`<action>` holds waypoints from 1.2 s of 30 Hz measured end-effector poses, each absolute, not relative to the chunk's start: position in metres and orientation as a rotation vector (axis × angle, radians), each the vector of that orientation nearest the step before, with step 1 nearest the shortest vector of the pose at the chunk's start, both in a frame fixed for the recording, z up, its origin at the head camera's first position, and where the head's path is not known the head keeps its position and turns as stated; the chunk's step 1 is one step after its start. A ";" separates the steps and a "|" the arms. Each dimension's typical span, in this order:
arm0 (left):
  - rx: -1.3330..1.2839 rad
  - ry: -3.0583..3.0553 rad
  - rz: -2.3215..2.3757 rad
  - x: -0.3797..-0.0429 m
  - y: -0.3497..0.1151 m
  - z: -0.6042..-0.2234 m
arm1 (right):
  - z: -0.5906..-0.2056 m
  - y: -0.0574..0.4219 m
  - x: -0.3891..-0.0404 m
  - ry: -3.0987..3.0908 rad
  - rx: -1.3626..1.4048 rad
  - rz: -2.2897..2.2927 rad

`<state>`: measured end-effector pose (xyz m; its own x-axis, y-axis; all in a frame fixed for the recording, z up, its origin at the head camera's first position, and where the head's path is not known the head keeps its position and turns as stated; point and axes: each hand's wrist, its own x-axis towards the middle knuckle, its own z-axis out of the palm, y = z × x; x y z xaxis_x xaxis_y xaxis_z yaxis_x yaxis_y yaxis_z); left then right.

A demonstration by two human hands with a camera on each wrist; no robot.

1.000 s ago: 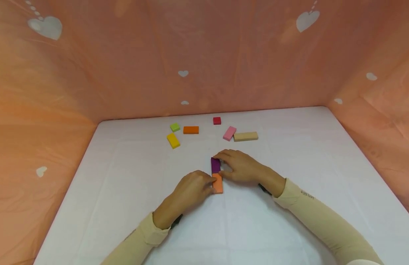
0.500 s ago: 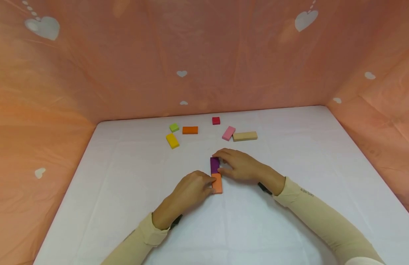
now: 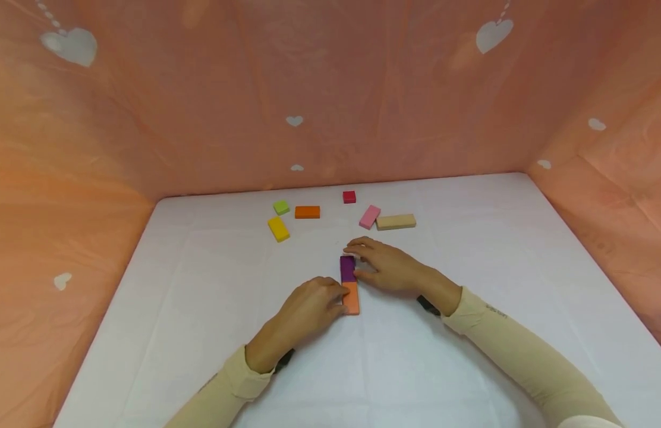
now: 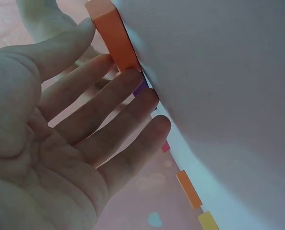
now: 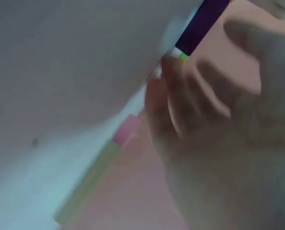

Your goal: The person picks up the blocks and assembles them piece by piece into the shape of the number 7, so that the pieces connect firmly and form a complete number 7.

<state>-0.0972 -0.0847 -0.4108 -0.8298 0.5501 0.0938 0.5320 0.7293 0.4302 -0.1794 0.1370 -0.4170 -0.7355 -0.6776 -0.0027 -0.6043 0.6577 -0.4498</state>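
left hand (image 3: pixel 306 312): fingers extended, touching peach block (image 3: pixel 351 302)
right hand (image 3: pixel 389 267): fingers parted, by purple block (image 3: pixel 347 270)
purple block: abuts peach block, seemingly placed
far blocks (image 3: pixel 307 212): six, likely remaining

Left hand (image 3: pixel 309 309) and right hand (image 3: pixel 386 267): bare. Left sleeve (image 3: pixel 218 389) and right sleeve (image 3: pixel 528 351): cream, close-fitting, with broad creased cuffs; small dark lettering (image 3: pixel 495 311), illegible. Black wrist units (image 3: pixel 428 305), partly hidden beneath both wrists. White fabric (image 3: pixel 588 422) at lower right.
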 end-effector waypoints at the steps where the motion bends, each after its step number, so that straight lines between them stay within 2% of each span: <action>1: 0.908 2.880 0.705 -0.097 -0.085 -0.411 | -0.416 0.140 -0.181 2.716 -1.031 -0.663; 12: 0.896 2.920 0.731 -0.100 -0.088 -0.410 | -0.407 0.161 -0.215 2.921 -0.887 -0.663; 21: 1.044 2.903 0.628 -0.102 -0.088 -0.413 | -0.408 0.156 -0.246 2.989 -0.785 -0.513; 28: 1.083 2.920 0.636 -0.101 -0.089 -0.414 | -0.412 0.154 -0.254 2.950 -0.696 -0.408; 36: 1.109 2.933 0.682 -0.103 -0.089 -0.414 | -0.414 0.154 -0.256 2.946 -0.713 -0.420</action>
